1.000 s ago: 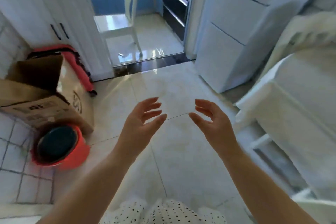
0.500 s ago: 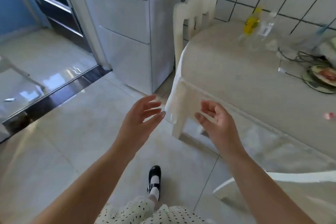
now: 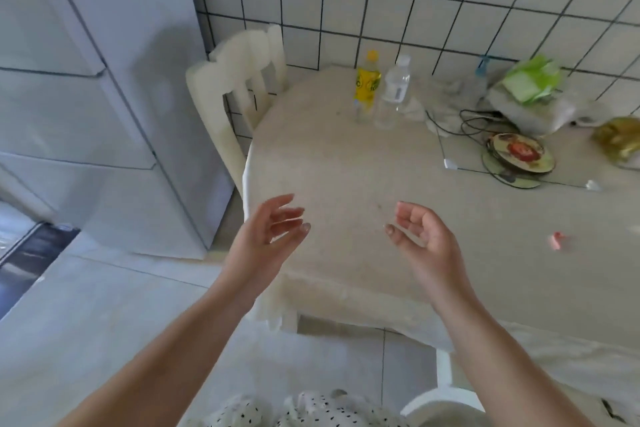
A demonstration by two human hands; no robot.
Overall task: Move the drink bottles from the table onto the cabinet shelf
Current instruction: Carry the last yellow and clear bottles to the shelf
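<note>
You are at the approach step. Your left hand [image 3: 268, 236] and right hand [image 3: 420, 236] hover relaxed, holding nothing. The yellow soda bottle [image 3: 367, 88] and clear water bottle [image 3: 394, 90] stand upright ahead, beyond both hands. Next, reach forward and grasp one.
</note>
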